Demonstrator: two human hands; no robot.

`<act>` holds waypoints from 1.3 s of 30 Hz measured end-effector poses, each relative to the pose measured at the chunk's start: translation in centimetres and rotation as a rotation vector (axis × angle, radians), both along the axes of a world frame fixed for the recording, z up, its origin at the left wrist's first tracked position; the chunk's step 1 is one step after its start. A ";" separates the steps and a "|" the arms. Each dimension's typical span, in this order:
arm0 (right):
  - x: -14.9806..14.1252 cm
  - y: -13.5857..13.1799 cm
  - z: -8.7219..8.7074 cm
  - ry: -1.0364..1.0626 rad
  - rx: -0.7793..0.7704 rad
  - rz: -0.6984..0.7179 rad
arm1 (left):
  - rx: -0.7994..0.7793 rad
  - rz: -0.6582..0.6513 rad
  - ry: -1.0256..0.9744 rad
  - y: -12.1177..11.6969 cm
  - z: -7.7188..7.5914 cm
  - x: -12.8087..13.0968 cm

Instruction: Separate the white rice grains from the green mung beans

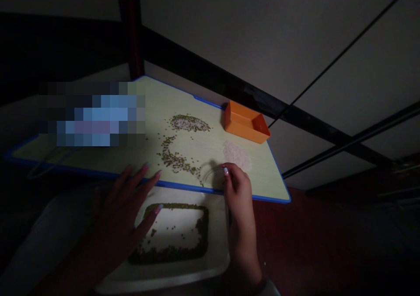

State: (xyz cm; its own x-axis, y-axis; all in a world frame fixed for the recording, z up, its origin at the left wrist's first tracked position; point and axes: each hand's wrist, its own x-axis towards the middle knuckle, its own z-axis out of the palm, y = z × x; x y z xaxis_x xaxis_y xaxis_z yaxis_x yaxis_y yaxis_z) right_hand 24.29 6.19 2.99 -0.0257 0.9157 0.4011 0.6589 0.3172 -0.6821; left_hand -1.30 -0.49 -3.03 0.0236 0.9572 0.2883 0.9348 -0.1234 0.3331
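Head view: splayed left hand (126, 208) over grain-rimmed white tray (216, 261), right hand (236, 186) pinching clear round dish (211, 173).

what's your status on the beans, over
Left hand open, fingers spread over white tray. Right hand pinching at board edge. Green beans scattered on board. Nothing blocking.

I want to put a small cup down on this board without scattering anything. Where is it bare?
Bare board lies between the mixed heap and the orange tray. The near edge is crowded: green bean trail, rice pile, right hand, left hand.
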 end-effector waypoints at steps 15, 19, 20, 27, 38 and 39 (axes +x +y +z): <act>-0.1 0.0 -0.1 -0.025 -0.010 0.028 | -0.014 -0.005 -0.039 0.1 0.0 0.0; 0.0 -0.2 0.2 -0.031 -0.009 0.025 | -0.015 0.017 -0.083 0.0 0.4 0.2; 0.0 -0.2 0.2 -0.028 -0.012 0.020 | -0.022 0.021 -0.083 0.0 0.5 0.2; 0.4 -0.1 0.0 -0.032 -0.026 0.000 | -0.034 0.006 -0.049 -0.1 0.4 0.2; 0.2 -0.2 -0.2 -0.030 -0.048 0.013 | -0.036 0.012 -0.024 -0.1 0.8 0.4; 0.2 -0.2 -0.2 -0.030 -0.050 0.009 | -0.035 0.014 -0.022 -0.1 0.7 0.4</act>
State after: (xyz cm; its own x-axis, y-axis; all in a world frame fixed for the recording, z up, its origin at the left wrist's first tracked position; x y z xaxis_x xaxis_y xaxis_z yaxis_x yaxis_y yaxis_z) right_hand 24.50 5.97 2.81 -0.0451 0.9341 0.3541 0.6770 0.2892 -0.6768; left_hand -0.90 -0.61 -2.31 0.0040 0.9670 0.2549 0.9287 -0.0981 0.3576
